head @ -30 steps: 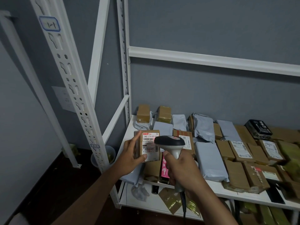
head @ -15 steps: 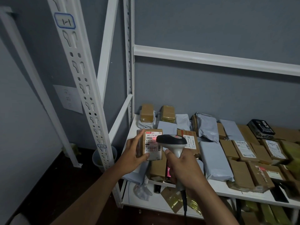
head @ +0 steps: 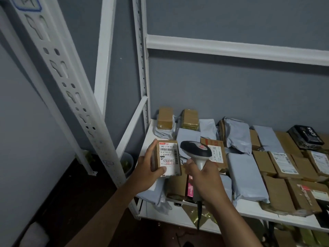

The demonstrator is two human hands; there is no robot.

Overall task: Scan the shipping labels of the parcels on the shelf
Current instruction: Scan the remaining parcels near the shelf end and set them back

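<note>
A: Nearest to you?
B: Your right hand (head: pixel 206 177) grips the scanner (head: pixel 195 150) by its handle; your left hand (head: pixel 147 168) holds a small brown parcel (head: pixel 168 158) upright, label facing you, just left of the scanner head.
A: Beyond?
B: White shelf (head: pixel 252 207) carrying grey mailers (head: pixel 246 177) and cardboard boxes (head: pixel 276 192), then the grey wall (head: pixel 231 90).

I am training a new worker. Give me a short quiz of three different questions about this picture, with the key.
1. True or false: the left hand holds a box with its label facing the camera.
2. What does the right hand grip? A) a scanner B) a tape roll C) a knife
3. Fill in: the black package lies at the far ____ of the shelf.

Key: 1 true; 2 A, the scanner; 3 right.
</note>
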